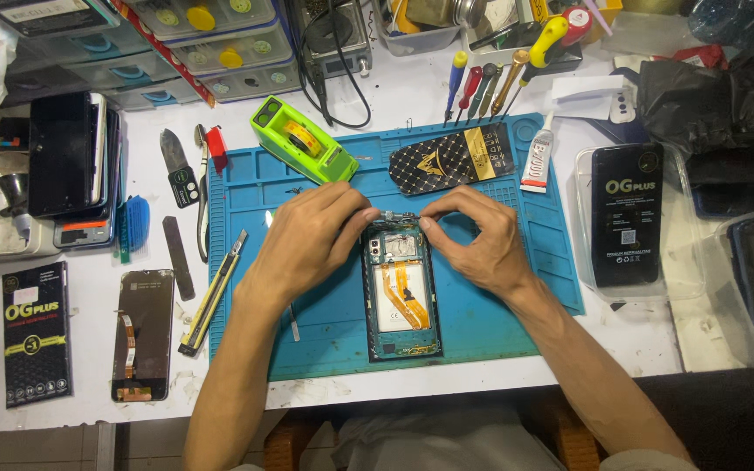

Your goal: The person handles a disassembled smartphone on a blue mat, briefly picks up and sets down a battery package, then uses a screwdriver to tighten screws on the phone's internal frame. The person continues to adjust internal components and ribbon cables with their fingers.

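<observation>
the opened phone (400,292) lies on the work mat (325,340), between the left hand (311,240) and right hand (477,240), both at its top end. behind it sit the tape dispenser (300,139) and a patterned back cover (452,157); left of the mat lies a loose screen (142,334).

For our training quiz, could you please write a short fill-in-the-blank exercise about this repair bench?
1. The opened phone lies on a ____ work mat.
2. The left hand and right hand meet at the phone's ____ end.
3. The tape dispenser is bright ____.

Missing words: blue; top; green.
</observation>
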